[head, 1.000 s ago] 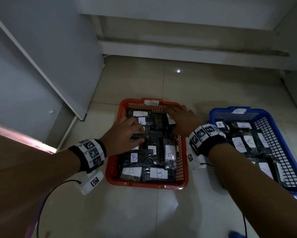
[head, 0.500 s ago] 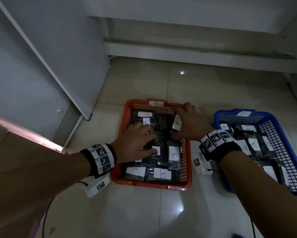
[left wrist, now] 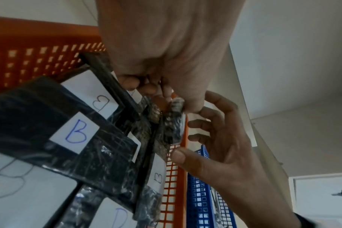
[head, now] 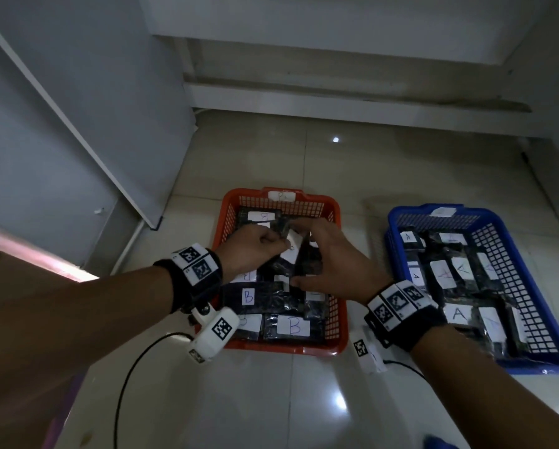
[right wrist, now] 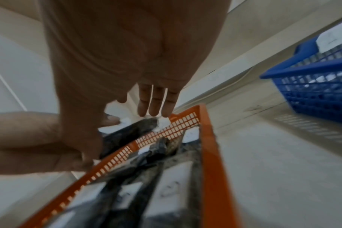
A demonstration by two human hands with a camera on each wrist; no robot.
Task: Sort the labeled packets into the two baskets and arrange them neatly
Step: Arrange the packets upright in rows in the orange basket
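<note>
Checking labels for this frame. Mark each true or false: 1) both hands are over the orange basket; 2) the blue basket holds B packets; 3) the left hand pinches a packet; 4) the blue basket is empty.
1) True: left hand and right hand are over the orange basket.
2) False: the blue basket holds packets marked A.
3) True: it pinches a packet.
4) False: it holds several packets.
</note>
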